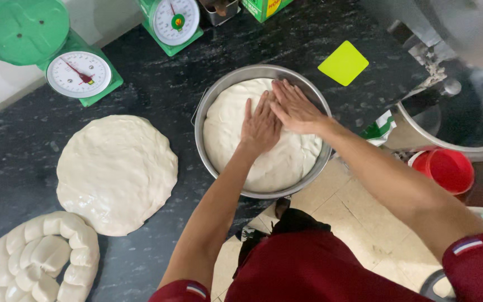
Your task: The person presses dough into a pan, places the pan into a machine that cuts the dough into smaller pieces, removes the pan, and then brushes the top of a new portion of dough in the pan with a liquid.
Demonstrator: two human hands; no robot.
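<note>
A round sheet of dough [264, 162] is being pressed flat inside a metal pan [205, 112] that is resting on the dark counter [157, 89], its near rim hanging past the counter edge. The left hand [261, 127] is being laid palm down on the dough, fingers straight and close together, nothing gripped. The right hand [294, 107] is being held beside it, fingers spread flat toward the far rim, its fingertips overlapping the left hand's; nothing is being held there either. Part of the dough is being hidden under both hands and forearms.

A second flattened dough sheet [117, 173] is lying on the counter well to the left of the pan. A coiled rope of dough [40, 260] is being cut off by the lower left corner. Two green scales [79, 72] [173, 22] are standing at the back, the farther one being cropped by the top edge. A yellow-green scraper [343, 62] is lying beyond the pan. A red bucket [448, 169] is sitting on the floor, and a large steel bowl [459, 134] is being only partly shown at the right, under blurred machinery that cannot be made out.
</note>
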